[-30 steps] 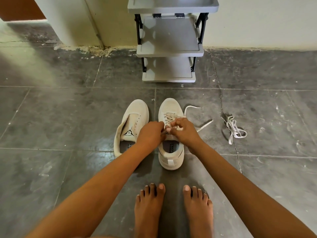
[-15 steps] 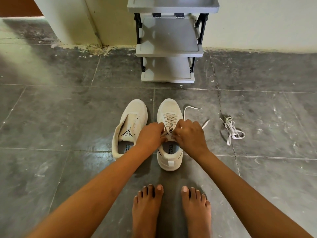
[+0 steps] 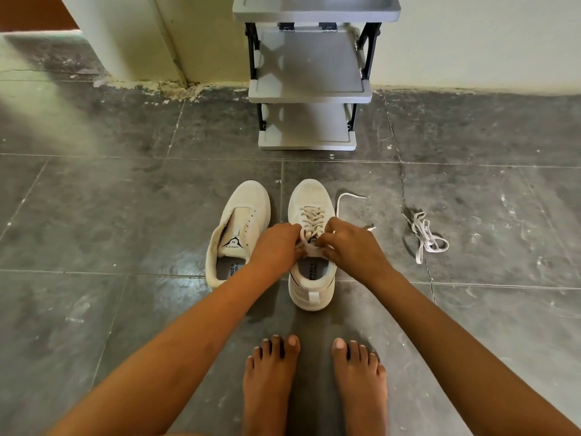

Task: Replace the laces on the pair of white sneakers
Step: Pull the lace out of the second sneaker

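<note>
Two white sneakers stand side by side on the grey tiled floor. The left sneaker (image 3: 240, 228) has bare eyelets and no lace. A lace (image 3: 312, 217) is threaded through most of the right sneaker (image 3: 309, 196). My left hand (image 3: 276, 247) and my right hand (image 3: 352, 250) meet over its tongue, each pinching a part of the lace near the top eyelets. One free lace end (image 3: 345, 198) loops out to the right of the shoe. A loose white lace (image 3: 424, 236) lies bundled on the floor further right.
A grey plastic shoe rack (image 3: 311, 92) with black posts stands against the wall straight ahead. My bare feet (image 3: 314, 382) are on the floor just behind the sneakers. A wall corner (image 3: 169, 58) juts out at the back left.
Both hands have stayed on the right sneaker's lace, shifting slightly while working it at the top eyelets. The right-hand lace end has been drawn in shorter than a second ago.
</note>
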### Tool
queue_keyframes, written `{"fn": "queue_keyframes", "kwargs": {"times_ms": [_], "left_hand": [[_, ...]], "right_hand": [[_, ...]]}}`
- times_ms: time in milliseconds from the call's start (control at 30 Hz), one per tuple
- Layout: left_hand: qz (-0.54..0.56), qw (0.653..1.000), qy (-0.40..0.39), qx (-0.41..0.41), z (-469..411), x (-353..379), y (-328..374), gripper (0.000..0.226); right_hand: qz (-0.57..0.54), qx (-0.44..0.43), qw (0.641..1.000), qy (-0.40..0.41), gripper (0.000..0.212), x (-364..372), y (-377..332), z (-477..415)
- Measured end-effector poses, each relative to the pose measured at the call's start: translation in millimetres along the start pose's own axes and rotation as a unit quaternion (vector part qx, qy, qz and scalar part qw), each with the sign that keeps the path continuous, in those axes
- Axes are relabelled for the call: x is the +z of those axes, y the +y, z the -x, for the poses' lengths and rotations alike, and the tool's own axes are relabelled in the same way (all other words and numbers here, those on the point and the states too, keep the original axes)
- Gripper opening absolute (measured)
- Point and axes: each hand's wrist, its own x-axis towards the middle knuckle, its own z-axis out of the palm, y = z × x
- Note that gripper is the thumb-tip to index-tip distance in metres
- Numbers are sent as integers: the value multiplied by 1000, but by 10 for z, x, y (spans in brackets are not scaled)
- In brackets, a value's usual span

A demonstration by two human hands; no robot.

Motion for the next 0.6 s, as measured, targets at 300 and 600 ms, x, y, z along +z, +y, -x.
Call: {"fn": "queue_keyframes", "kwargs": {"times_ms": [300, 600], "left_hand": [[-41, 999, -13, 8, -34, -5, -26, 29], [-20, 1000, 1, -4, -49, 30, -5, 18]], "right_hand": [[-465, 92, 867, 155, 6, -245, -187, -216], [60, 3, 998, 12, 28, 87, 4, 34]]}}
